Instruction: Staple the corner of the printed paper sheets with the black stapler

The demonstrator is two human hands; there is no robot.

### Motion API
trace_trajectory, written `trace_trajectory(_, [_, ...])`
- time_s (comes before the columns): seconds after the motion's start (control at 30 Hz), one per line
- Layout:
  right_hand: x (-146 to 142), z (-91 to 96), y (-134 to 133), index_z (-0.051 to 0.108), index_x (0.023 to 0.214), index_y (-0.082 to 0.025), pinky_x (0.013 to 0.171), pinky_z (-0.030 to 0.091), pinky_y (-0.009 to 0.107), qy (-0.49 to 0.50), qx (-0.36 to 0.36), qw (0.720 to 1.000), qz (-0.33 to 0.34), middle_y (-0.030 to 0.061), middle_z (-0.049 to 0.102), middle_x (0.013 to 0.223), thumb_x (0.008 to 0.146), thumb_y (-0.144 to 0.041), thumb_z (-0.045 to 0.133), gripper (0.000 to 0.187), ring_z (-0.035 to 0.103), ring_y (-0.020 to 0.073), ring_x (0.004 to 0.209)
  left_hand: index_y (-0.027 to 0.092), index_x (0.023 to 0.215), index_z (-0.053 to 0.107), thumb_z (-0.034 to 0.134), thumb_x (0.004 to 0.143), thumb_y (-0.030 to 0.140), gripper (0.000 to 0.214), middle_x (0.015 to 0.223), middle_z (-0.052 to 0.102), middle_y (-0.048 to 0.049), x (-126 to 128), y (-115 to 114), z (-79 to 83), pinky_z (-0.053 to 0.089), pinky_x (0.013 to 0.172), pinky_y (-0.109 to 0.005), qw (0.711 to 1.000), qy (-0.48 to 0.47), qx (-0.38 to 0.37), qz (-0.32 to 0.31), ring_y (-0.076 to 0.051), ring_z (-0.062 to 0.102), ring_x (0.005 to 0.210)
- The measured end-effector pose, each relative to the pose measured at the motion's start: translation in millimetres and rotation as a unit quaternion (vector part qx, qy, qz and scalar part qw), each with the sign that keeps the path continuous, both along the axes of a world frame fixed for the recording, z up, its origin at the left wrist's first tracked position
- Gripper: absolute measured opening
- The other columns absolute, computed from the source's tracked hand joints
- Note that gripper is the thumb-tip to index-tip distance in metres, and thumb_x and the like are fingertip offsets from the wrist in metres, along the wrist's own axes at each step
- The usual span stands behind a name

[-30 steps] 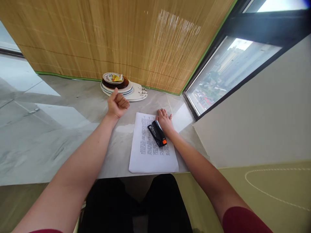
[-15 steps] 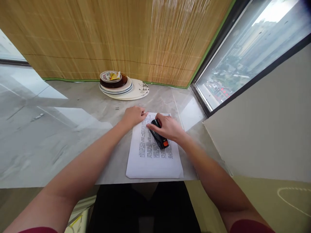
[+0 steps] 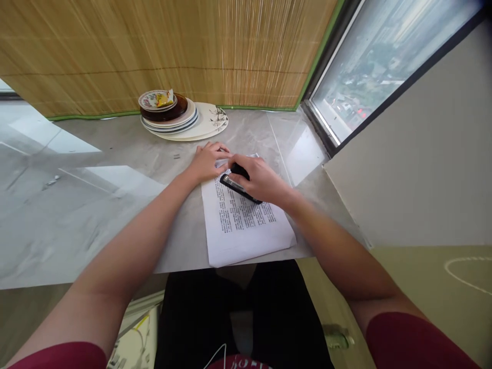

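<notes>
Printed sheets of paper (image 3: 251, 241) lie on the grey marble-look ledge, their near edge close to the ledge's front. My left hand (image 3: 208, 163) is at the far left corner of the sheets, thumb and fingers closed about that corner. Gripped in my right hand (image 3: 263, 178) is a black stapler (image 3: 241, 191), held low over the upper part of the page. Its metal strip shows along the side, and its left end is close to my left fingertips. My right fingers hide much of the stapler's top.
Behind my hands stands a stack of plates (image 3: 175, 120) with a small yellow packet (image 3: 165, 98) on top. A bamboo blind (image 3: 154, 46) hangs along the back. To the right are a window (image 3: 369, 72) and a white wall (image 3: 415, 164). A white scrap (image 3: 53, 180) lies at left.
My right hand has lifted and turned the stapler toward the far left corner. My left fingers have shifted at that corner, and the sheets have turned slightly. The camera view has shifted too.
</notes>
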State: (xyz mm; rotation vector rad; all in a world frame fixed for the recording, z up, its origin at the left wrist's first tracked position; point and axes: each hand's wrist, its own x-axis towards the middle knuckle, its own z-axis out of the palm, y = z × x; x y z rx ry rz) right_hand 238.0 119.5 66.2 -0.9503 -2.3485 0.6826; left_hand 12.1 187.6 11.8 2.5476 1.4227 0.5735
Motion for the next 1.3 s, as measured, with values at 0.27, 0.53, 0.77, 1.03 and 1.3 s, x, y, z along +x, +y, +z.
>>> trace_trajectory(0.27, [-5,-11.6,-5,0.059,0.143,-0.023,0.1,0.055,0.044,-0.059,0.079,0.987,0.13,0.0136,0.062,0.146,0.108,-0.02,0.053,0.036,0.061,0.0299,0.13,0.03,0.113,0.085,0.072,0.093,0.04,0.027,0.125,0.071,-0.0082,-5,7,-2.8,0.036,0.101,-0.049,0.999,-0.012,-0.01,-0.044,-0.032,0.059,0.116])
trace_trajectory(0.53, [19,-6.1,25,0.061,0.15,-0.028,0.107,0.051,0.044,-0.003,-0.025,0.982,0.186,0.0099,0.069,0.137,0.103,-0.047,0.065,0.051,0.058,0.0288,0.13,0.023,0.106,0.084,0.076,0.09,0.036,0.022,0.124,0.071,-0.0083,-2,6,1.2,0.037,0.105,-0.047,0.998,-0.035,-0.036,-0.024,-0.032,0.057,0.119])
trace_trajectory(0.77, [58,-12.3,57,0.061,0.148,-0.02,0.087,0.051,0.034,-0.002,-0.196,0.952,0.233,0.0066,0.072,0.115,0.097,-0.057,0.067,0.064,0.061,0.0195,0.096,0.027,0.116,0.085,0.078,0.091,0.05,0.034,0.125,0.07,-0.0089,0,2,5.2,0.039,0.108,-0.046,0.995,-0.078,-0.065,-0.016,-0.031,0.057,0.123])
trace_trajectory(1.03, [58,-15.2,62,0.068,0.136,-0.016,0.077,0.047,0.03,-0.001,-0.187,0.959,0.213,0.0018,0.067,0.093,0.09,-0.068,0.074,0.069,0.056,0.0162,0.084,0.026,0.116,0.085,0.079,0.089,0.046,0.034,0.125,0.068,-0.0086,-1,3,5.8,0.039,0.111,-0.049,0.993,-0.088,-0.076,-0.014,-0.032,0.058,0.123])
trace_trajectory(1.3, [26,-19.2,46,0.076,0.117,-0.022,0.098,0.049,0.039,-0.033,-0.075,0.975,0.209,0.0107,0.067,0.129,0.085,-0.06,0.079,0.05,0.057,0.026,0.114,0.024,0.113,0.082,0.075,0.092,0.044,0.03,0.124,0.068,-0.0101,-3,8,-0.1,0.042,0.114,-0.047,0.99,-0.107,-0.084,-0.02,-0.03,0.06,0.122])
